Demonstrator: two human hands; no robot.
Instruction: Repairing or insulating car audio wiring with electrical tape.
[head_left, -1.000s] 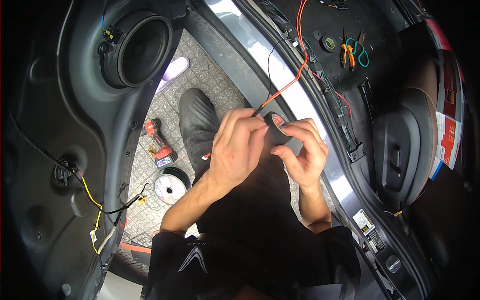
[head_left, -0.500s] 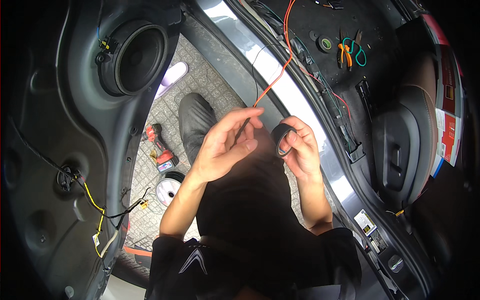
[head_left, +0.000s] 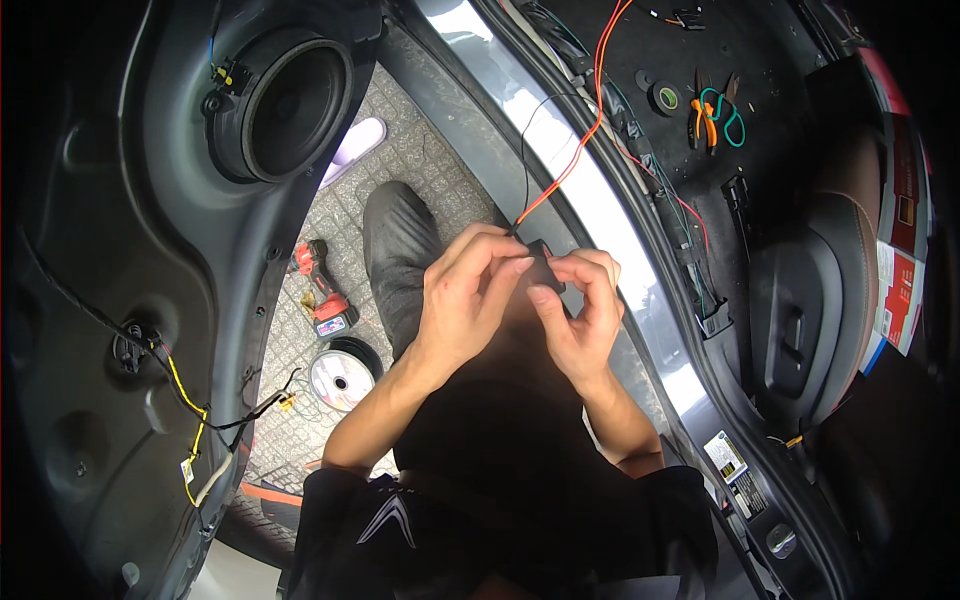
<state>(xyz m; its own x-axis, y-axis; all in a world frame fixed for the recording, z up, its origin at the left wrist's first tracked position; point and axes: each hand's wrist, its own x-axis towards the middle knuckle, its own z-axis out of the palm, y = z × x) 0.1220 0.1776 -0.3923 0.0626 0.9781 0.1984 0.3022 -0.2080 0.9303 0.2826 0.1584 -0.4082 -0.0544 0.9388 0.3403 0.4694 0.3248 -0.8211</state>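
My left hand [head_left: 462, 300] pinches near the end of a wire run, thumb against the fingers. An orange-red wire pair [head_left: 572, 163] and a thin black wire [head_left: 526, 150] come down from the upper right to those fingertips. In my right hand [head_left: 585, 315] is a roll of black tape [head_left: 544, 268], held by the fingers with the thumb close below it. Both hands nearly meet above my lap, the tape roll between them. What exactly lies under the left fingertips is hidden.
An opened car door with a round speaker [head_left: 297, 110] stands left. On the paving lie a red cordless drill [head_left: 325, 292], a wire spool [head_left: 341, 380] and a purple sandal [head_left: 358, 140]. Orange pliers [head_left: 703, 126], green-handled scissors [head_left: 734, 126] and another tape roll [head_left: 663, 97] rest on the car floor.
My right hand has brought the tape roll left and turned it, closer to my left hand. The left fingers have closed in a pinch at the wire ends. The view has shifted slightly.
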